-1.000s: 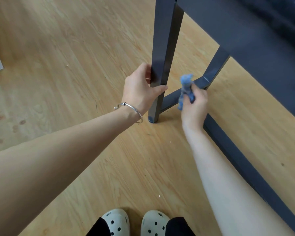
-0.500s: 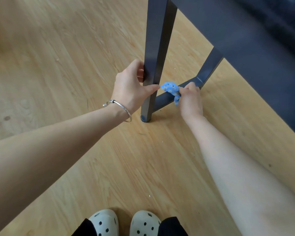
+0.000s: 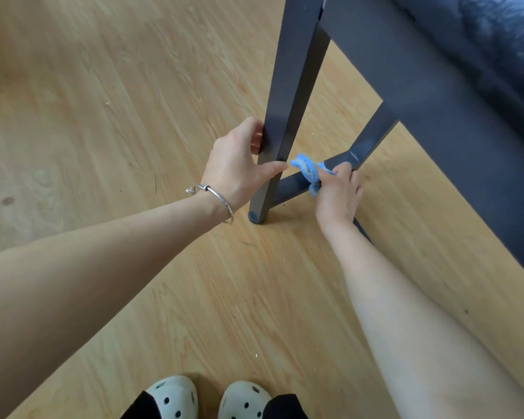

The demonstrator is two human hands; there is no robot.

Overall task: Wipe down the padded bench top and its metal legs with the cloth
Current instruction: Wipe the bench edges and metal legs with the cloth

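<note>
The cloth (image 3: pixel 306 171), a small blue wad, is pinched in the curled fingers of the right hand (image 3: pixel 338 199) and pressed on the low crossbar (image 3: pixel 291 189) just beside the upright metal leg (image 3: pixel 295 74), which the left hand (image 3: pixel 238 169) grips, thumb in front, fingers wrapped behind. To do this stretch well, I judge, the wad should be spread flatter and drawn along the whole bar, top and sides, while the left hand steadies the leg. Farther off, the padded surface (image 3: pixel 484 37) runs out of view, and the bar's underside is hidden.
</note>
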